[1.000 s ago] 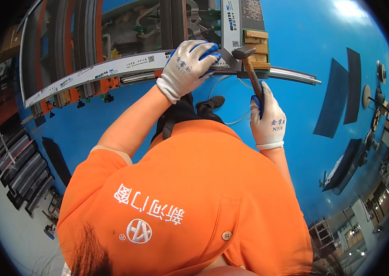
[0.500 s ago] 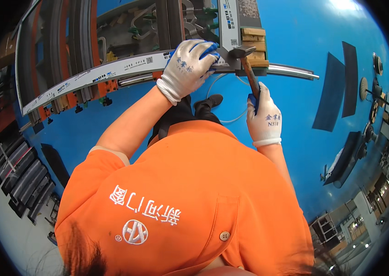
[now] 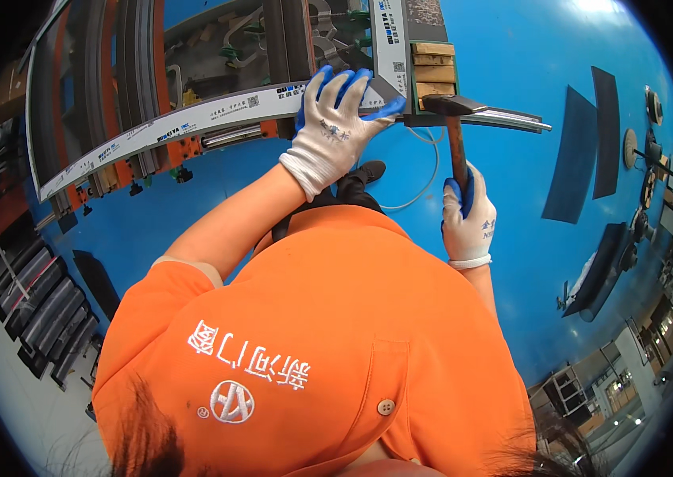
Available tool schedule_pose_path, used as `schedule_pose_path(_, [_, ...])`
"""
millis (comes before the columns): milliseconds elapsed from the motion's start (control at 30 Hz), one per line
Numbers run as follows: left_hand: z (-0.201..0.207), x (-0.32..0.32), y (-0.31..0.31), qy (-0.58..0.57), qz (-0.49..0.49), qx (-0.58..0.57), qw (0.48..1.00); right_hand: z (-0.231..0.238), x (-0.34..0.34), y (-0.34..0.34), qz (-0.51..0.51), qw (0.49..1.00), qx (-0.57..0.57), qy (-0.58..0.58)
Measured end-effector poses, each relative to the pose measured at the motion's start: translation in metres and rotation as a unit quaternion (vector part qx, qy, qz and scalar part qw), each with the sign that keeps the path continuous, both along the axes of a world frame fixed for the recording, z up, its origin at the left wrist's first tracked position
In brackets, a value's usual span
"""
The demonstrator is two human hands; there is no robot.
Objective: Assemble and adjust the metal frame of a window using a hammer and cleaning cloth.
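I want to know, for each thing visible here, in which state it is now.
left hand: gloved, fingers spread on the frame near its corner
right hand: gloved, closed around the hammer
hammer: held by its handle; head's contact unclear
frame: lying flat
wooden blocks: lined up in a row
cable: loosely curved

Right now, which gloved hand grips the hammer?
The right hand, closed around the hammer; the left hand rests spread on the frame instead.

The top edge cuts off the frame at twelve o'clock. At three, the right hand covers part of the hammer. Clutter at four is indistinct.
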State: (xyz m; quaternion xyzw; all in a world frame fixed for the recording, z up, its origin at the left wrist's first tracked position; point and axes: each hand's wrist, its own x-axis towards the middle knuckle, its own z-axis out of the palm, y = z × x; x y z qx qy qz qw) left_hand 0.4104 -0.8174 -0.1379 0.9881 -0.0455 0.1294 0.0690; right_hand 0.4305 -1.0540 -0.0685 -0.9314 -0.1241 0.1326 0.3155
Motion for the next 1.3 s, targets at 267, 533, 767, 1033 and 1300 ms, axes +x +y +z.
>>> schedule_pose_path(267, [-0.007,0.005,-0.005,0.076,0.076,0.071,0.992,-0.010,0.004,0.010,0.044,0.999,0.006,-0.013])
schedule_pose_path(533, [0.000,-0.006,0.002,0.017,-0.009,0.007,1.000,-0.007,0.010,0.009,0.005,1.000,0.025,-0.012])
schedule_pose_path(767, [0.010,-0.002,0.007,0.115,0.031,-0.110,0.987,-0.009,0.010,0.008,0.019,1.000,0.020,-0.015])
schedule_pose_path(1033, [0.004,-0.004,0.004,0.035,0.011,0.046,0.998,-0.006,0.015,0.006,-0.018,0.999,0.028,0.012])
schedule_pose_path(1300, [0.011,-0.008,0.021,-0.002,0.039,-0.100,0.994,-0.013,0.012,0.012,0.076,0.996,-0.010,-0.048])
